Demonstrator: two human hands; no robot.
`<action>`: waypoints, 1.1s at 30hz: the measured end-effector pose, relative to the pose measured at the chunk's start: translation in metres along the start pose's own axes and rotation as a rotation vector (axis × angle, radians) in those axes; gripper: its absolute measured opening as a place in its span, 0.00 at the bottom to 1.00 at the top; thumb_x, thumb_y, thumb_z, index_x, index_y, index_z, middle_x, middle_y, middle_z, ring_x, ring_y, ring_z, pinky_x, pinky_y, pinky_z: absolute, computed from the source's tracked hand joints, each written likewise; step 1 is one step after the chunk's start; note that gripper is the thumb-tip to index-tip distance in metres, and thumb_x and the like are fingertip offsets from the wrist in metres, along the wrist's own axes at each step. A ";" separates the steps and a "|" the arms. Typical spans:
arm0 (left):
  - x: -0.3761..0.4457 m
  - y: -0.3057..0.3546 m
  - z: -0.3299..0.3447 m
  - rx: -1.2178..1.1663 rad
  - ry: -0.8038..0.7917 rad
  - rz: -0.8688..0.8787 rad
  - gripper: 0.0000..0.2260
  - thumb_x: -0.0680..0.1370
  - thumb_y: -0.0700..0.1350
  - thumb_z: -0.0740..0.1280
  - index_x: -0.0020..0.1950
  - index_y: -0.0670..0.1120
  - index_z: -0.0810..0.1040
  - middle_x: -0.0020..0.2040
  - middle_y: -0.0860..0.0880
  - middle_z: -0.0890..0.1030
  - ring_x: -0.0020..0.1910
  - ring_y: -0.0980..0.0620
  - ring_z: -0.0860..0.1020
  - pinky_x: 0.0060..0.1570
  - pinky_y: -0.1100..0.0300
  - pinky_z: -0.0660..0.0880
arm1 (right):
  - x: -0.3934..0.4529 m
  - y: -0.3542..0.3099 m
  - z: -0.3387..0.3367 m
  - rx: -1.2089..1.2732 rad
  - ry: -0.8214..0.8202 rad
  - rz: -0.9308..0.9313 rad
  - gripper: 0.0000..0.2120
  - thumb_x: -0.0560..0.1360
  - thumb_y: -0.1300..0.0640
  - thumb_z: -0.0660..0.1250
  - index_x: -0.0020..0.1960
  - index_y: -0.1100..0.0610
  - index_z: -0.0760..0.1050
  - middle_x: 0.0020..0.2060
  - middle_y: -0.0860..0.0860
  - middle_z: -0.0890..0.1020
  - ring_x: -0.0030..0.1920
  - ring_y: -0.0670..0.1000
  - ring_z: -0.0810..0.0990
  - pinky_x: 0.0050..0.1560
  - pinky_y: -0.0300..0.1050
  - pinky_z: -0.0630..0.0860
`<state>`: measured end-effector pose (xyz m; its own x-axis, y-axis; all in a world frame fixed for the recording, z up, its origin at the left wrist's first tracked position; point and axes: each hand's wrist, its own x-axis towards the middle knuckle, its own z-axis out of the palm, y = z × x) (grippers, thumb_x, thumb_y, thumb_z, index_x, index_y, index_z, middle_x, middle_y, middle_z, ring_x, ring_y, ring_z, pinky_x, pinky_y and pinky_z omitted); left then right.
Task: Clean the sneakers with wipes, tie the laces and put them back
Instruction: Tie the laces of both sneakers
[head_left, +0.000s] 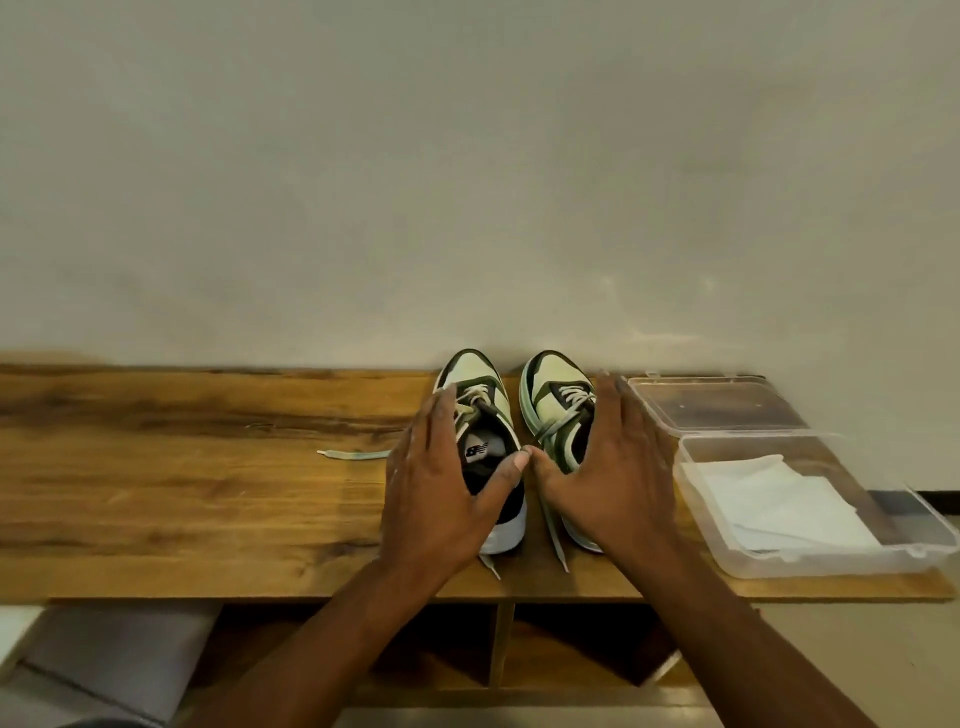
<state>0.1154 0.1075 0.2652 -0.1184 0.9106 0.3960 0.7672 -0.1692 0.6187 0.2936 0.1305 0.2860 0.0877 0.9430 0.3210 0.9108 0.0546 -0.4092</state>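
Two green, cream and black sneakers stand side by side on the wooden shelf top, toes toward the wall. My left hand lies over the outer side of the left sneaker, fingers straight, thumb across its opening. Over the right sneaker my right hand lies the same way, fingers straight. The two thumbs nearly touch between the shoes. Loose laces trail toward the front edge, and one lace end runs out to the left. White wipes lie in a clear plastic box at the right.
The box's clear lid lies open behind it, by the wall. Below the shelf top are open wooden compartments with a divider. A grey cushion sits at lower left. The plain wall rises right behind the shoes.
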 end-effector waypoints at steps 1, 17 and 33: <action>0.002 0.000 0.004 -0.035 -0.003 -0.037 0.46 0.73 0.76 0.61 0.84 0.53 0.53 0.81 0.52 0.62 0.79 0.52 0.62 0.76 0.45 0.65 | 0.002 0.001 0.000 -0.013 -0.008 0.018 0.53 0.69 0.30 0.70 0.82 0.51 0.48 0.81 0.55 0.59 0.81 0.58 0.57 0.79 0.61 0.59; 0.010 0.004 0.017 -0.230 -0.137 -0.242 0.51 0.67 0.61 0.74 0.83 0.56 0.48 0.79 0.53 0.63 0.77 0.50 0.65 0.72 0.46 0.71 | 0.007 0.008 0.006 0.046 -0.162 0.205 0.42 0.65 0.39 0.75 0.72 0.49 0.60 0.62 0.52 0.80 0.58 0.58 0.82 0.52 0.50 0.81; -0.026 -0.014 -0.032 -0.213 0.037 -0.386 0.40 0.79 0.41 0.70 0.85 0.51 0.50 0.82 0.47 0.59 0.80 0.48 0.59 0.74 0.52 0.60 | -0.046 -0.034 0.006 0.101 -0.210 0.059 0.50 0.67 0.30 0.68 0.80 0.44 0.49 0.73 0.46 0.71 0.71 0.52 0.71 0.66 0.53 0.76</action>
<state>0.0880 0.0738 0.2677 -0.3966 0.9088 0.1296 0.5154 0.1035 0.8507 0.2563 0.0871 0.2801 0.0442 0.9925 0.1139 0.8606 0.0201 -0.5089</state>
